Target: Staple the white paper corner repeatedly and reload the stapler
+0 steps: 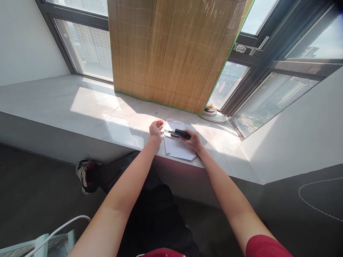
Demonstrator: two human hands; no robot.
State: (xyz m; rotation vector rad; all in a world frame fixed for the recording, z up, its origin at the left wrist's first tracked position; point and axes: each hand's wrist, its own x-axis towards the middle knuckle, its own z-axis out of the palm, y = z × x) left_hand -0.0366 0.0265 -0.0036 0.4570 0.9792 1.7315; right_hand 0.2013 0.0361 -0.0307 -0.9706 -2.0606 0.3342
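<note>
My right hand (193, 140) is closed around a black object that looks like a stapler (182, 133). A thin, pale metallic part juts from it to the left, and a shorter black part lies just below. Under it, white paper sheets (179, 149) rest on the windowsill, close to the front edge. My left hand (155, 130) hovers by the left side of the paper, fingers loosely curved and apart, with nothing visible in them. A small gap separates it from the tip of the black object.
The pale stone windowsill (91, 113) runs across the view, patched with sunlight. A bamboo blind (171, 53) hangs down behind my hands. Stacked plates (211, 113) stand at the right by the dark window frame (235, 96). A white cable (64, 225) loops at lower left.
</note>
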